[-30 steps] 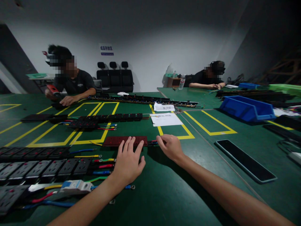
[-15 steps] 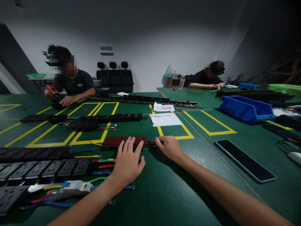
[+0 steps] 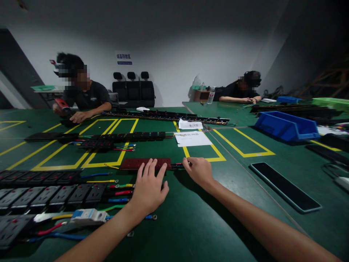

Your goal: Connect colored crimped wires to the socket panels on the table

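A dark red socket strip (image 3: 131, 163) lies across the green table in front of me. My left hand (image 3: 148, 187) rests on its near edge, fingers spread, hiding part of its right half. Thin dark and coloured wires (image 3: 176, 166) leave the strip's right end. My right hand (image 3: 198, 171) is closed on these wires with thumb and fingertips, a short way from the strip. A yellow wire (image 3: 111, 166) sticks out at the strip's left end.
Rows of black socket strips (image 3: 60, 196) with ring-ended wires lie at left, beside a white-blue breaker (image 3: 88, 216). A phone (image 3: 283, 185) and a blue bin (image 3: 286, 125) are at right. Paper labels (image 3: 192, 139) lie ahead. Two people sit across, one holding a red power tool (image 3: 62, 104).
My right hand has slid slightly to the right along the wires, so a little more of them shows. The left hand stays on the strip.
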Tool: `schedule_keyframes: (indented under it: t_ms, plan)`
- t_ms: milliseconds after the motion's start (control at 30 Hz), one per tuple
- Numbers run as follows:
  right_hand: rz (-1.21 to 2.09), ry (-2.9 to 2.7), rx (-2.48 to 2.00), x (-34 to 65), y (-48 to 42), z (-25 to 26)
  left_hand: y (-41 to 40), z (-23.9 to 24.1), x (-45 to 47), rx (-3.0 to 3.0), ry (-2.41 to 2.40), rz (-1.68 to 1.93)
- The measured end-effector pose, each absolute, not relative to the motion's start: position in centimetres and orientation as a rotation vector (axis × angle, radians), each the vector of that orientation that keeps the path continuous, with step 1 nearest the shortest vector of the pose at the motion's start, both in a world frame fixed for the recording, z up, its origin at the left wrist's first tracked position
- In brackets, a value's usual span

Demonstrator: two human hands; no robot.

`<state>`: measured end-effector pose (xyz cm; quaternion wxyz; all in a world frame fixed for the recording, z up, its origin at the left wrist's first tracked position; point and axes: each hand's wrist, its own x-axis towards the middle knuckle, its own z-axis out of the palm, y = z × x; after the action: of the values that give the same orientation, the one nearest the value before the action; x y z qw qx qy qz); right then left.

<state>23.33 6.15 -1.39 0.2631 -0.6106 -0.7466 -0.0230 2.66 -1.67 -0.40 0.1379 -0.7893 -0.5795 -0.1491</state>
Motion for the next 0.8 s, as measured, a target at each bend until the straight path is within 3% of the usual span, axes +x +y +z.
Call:
schedule_keyframes:
  t_ms: [800]
  plan:
    - [-0.051,-2.028,-1.557,23.53,6.26,-1.75,-1.62,-0.58,2.67,-2.270,-1.665,-0.445]
